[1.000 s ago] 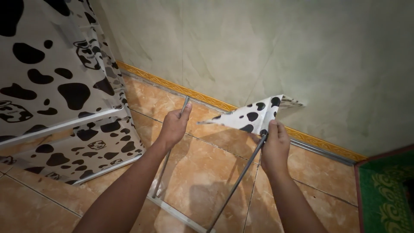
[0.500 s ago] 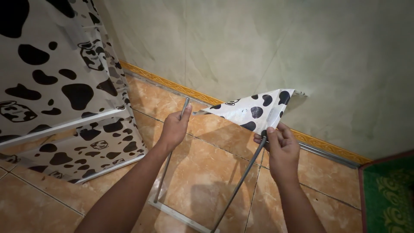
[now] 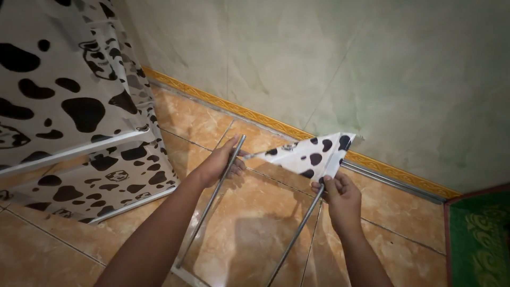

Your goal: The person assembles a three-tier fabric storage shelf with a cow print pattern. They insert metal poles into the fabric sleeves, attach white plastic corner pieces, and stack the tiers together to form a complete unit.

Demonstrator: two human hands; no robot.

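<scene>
Hands [image 3: 220, 162] gripping metal rods [image 3: 297, 234], cow-print cabinet [image 3: 69, 117] left, wall [image 3: 319, 64] ahead

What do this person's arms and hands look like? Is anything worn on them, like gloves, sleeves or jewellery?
Both forearms are bare as far as the picture shows, with no sleeve edge in view. The left hand and right hand wear no gloves. No ring, watch or bracelet shows on either wrist or on the fingers that can be seen. The fingernails look short and unpainted.
</scene>
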